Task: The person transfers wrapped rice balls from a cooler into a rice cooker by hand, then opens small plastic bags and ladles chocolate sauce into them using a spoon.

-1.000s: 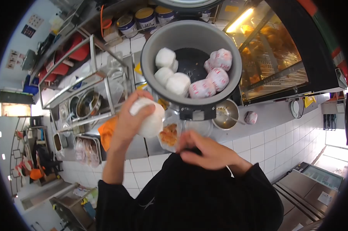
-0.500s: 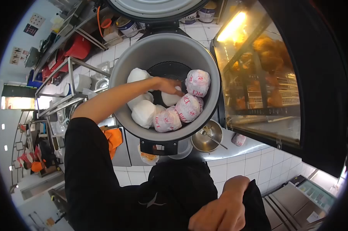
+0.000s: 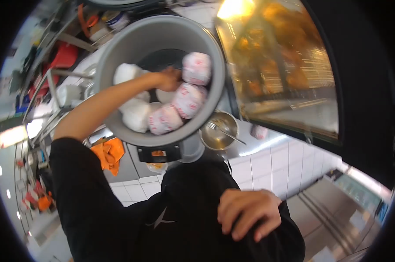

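My left hand [image 3: 169, 78] reaches down inside a large grey round pot [image 3: 112, 48]. It is blurred and its fingertips are hidden beside a plain white wrapped ball [image 3: 164, 96]; whether it grips the ball I cannot make out. More white wrapped balls [image 3: 137, 115] lie along the pot's left side. Along the right side are white balls with red print [image 3: 196, 68], [image 3: 189, 100], [image 3: 165, 119]. My right hand [image 3: 250, 214] hangs low in front of my body, holding nothing, its fingers bent and apart.
A steel bowl [image 3: 215, 139] with a fork [image 3: 232, 136] and another printed ball [image 3: 259, 132] sit on the counter. A lit glass cabinet [image 3: 289, 111] stands right of the pot. An orange cloth [image 3: 110, 153] and metal racks [image 3: 53, 83] are at the left.
The white ball held outside the pot a second ago is no longer there; my left hand went into the pot. My right hand moved down, and its fingers have spread. The view has shifted.
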Action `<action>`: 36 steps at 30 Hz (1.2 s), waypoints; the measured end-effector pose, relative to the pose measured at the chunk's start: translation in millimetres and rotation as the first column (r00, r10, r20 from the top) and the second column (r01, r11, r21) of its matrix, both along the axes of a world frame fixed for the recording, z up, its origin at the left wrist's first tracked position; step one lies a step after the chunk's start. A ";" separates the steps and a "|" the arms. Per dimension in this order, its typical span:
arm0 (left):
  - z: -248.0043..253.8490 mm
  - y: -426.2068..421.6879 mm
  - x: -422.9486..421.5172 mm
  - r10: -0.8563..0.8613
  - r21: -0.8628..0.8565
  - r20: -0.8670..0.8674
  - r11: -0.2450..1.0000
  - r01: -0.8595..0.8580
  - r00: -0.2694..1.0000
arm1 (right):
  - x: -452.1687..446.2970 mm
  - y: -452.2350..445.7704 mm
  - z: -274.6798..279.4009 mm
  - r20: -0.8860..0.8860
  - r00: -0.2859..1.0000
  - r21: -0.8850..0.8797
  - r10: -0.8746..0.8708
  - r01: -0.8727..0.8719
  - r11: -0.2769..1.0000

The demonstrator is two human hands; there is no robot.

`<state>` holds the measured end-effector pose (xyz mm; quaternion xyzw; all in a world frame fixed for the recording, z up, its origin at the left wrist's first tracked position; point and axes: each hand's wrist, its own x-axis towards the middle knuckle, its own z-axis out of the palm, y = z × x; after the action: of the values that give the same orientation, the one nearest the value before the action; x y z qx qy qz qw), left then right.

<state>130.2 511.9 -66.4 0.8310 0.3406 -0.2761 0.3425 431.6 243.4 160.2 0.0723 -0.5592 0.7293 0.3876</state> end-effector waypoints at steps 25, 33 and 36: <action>282.9 -227.1 -46.5 0.451 -0.020 0.818 0.644 -0.765 0.358 | 134.6 -44.0 -331.5 0.555 -0.574 0.832 -0.603 0.398 0.386; 168.6 -420.7 -96.2 0.923 -0.708 0.330 0.382 -0.595 0.200 | 149.1 -55.9 -326.1 0.562 -0.490 0.826 -0.667 0.283 0.488; 79.1 -506.1 -94.5 0.992 -0.820 0.129 0.108 -0.562 0.002 | 148.9 -47.5 -335.1 0.573 -0.466 0.815 -0.674 0.241 0.526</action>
<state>35.6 5.8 12.7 0.3346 0.5127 0.2368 0.7544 580.6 195.9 -174.9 -0.6900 -0.6987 0.1492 0.1157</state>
